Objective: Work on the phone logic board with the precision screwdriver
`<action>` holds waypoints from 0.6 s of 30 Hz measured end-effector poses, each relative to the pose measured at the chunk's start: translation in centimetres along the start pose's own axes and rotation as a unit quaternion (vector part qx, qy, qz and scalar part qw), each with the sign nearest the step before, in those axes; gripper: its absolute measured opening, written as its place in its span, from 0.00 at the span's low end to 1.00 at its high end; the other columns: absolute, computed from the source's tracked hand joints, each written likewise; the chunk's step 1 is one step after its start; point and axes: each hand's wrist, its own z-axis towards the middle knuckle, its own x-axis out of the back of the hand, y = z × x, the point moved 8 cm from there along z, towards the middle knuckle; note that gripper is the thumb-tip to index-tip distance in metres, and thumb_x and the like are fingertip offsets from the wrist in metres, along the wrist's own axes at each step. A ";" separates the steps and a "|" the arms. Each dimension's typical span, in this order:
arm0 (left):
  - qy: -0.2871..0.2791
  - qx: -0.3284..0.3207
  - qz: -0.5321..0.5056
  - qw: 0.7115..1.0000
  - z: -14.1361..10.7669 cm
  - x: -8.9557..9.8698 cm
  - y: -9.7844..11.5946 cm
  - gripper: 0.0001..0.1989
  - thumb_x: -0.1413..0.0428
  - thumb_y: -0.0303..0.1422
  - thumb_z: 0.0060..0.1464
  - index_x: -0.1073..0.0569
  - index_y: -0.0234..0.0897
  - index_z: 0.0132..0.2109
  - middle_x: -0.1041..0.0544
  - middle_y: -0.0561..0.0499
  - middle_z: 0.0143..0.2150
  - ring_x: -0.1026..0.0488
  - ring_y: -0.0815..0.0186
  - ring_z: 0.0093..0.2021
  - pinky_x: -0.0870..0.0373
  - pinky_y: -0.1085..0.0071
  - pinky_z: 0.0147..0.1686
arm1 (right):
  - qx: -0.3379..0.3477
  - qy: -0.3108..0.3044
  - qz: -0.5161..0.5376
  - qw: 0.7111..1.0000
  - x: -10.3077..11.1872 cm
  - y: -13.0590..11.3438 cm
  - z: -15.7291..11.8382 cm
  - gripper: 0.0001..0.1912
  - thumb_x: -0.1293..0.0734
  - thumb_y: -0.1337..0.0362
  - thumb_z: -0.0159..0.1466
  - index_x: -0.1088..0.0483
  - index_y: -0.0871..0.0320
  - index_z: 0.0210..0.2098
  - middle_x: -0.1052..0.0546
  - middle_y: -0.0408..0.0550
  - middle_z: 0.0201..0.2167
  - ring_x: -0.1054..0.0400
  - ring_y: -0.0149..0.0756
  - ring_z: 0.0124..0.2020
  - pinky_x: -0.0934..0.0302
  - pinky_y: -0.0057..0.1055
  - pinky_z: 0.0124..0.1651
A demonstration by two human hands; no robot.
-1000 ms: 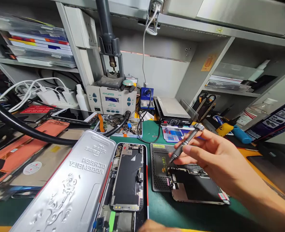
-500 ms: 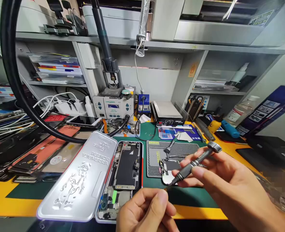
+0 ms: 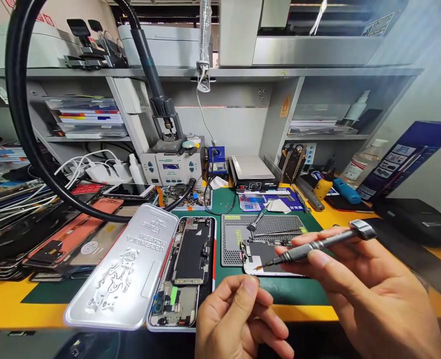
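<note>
My right hand grips a slim dark screwdriver with a silver cap, its brass-coloured tip pointing left. That tip appears over a phone screen part lying on the mat, partly covered by my fingers. Lower down, my left hand has its thumb and index finger pinched together, the other fingers loosely curled. Whether anything sits in the pinch I cannot make out. To its left is a metal tin holding a phone screen assembly, with the embossed tin lid leaning beside it.
A grey perforated pad lies on the green mat, with tweezers and a small brush on it. Behind stand a hot-air station and a heating plate. A thick black hose arches at left.
My right hand has drawn the screwdriver up and right, so its tip is now apart from my left fingers. The left hand's lower fingers have loosened. The camera view has shifted slightly.
</note>
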 end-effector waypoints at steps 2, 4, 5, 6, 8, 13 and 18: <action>-0.033 -0.005 -0.015 0.999 0.6 -0.5 -0.2 0.20 0.30 0.44 0.51 0.24 0.31 0.32 0.21 0.49 0.22 0.23 0.67 0.21 0.25 0.75 0.21 | -0.014 0.000 0.005 1.000 0.5 0.5 0.4 0.11 0.22 0.56 0.62 0.23 0.49 0.42 0.15 0.43 0.41 0.17 0.40 0.38 0.20 0.29 0.44; -0.058 0.000 -0.022 0.998 1.0 -0.9 -0.3 0.20 0.29 0.44 0.49 0.23 0.31 0.33 0.21 0.49 0.23 0.22 0.66 0.22 0.24 0.75 0.21 | -0.022 0.003 0.008 1.000 0.8 0.9 0.8 0.13 0.21 0.57 0.61 0.23 0.50 0.42 0.15 0.42 0.40 0.17 0.39 0.37 0.20 0.28 0.42; -0.059 -0.001 -0.022 0.998 1.2 -1.0 -0.3 0.20 0.28 0.44 0.48 0.23 0.30 0.33 0.21 0.50 0.24 0.22 0.66 0.23 0.23 0.74 0.21 | -0.025 0.005 0.012 1.000 1.0 1.0 1.0 0.13 0.21 0.57 0.60 0.24 0.50 0.41 0.15 0.42 0.39 0.17 0.38 0.36 0.20 0.28 0.42; -0.052 -0.005 -0.023 0.998 1.4 -1.0 -0.3 0.20 0.27 0.43 0.47 0.23 0.30 0.33 0.21 0.50 0.26 0.22 0.66 0.24 0.23 0.74 0.21 | -0.027 0.007 0.017 0.999 1.0 1.2 1.2 0.13 0.21 0.57 0.60 0.24 0.51 0.41 0.15 0.42 0.39 0.17 0.38 0.36 0.20 0.27 0.41; -0.019 -0.022 -0.032 0.999 1.8 -0.9 -0.2 0.21 0.26 0.42 0.42 0.23 0.30 0.33 0.21 0.51 0.28 0.23 0.66 0.24 0.24 0.74 0.18 | -0.035 0.014 0.025 0.999 1.2 1.6 1.5 0.14 0.20 0.57 0.59 0.24 0.52 0.40 0.16 0.43 0.38 0.18 0.38 0.36 0.21 0.26 0.41; 0.016 -0.031 -0.027 0.999 2.8 -1.2 -0.3 0.20 0.27 0.42 0.44 0.24 0.30 0.30 0.25 0.51 0.23 0.25 0.68 0.22 0.27 0.76 0.17 | -0.051 0.018 0.023 0.998 1.4 2.4 1.6 0.16 0.20 0.57 0.59 0.24 0.51 0.43 0.16 0.43 0.40 0.17 0.39 0.37 0.20 0.28 0.42; 0.004 -0.019 -0.027 0.999 3.5 -1.8 -0.1 0.18 0.28 0.41 0.44 0.24 0.31 0.29 0.26 0.51 0.20 0.27 0.68 0.21 0.28 0.76 0.15 | -0.033 0.014 0.021 0.999 1.7 2.3 1.8 0.13 0.22 0.57 0.61 0.24 0.50 0.43 0.16 0.41 0.41 0.17 0.39 0.36 0.20 0.28 0.42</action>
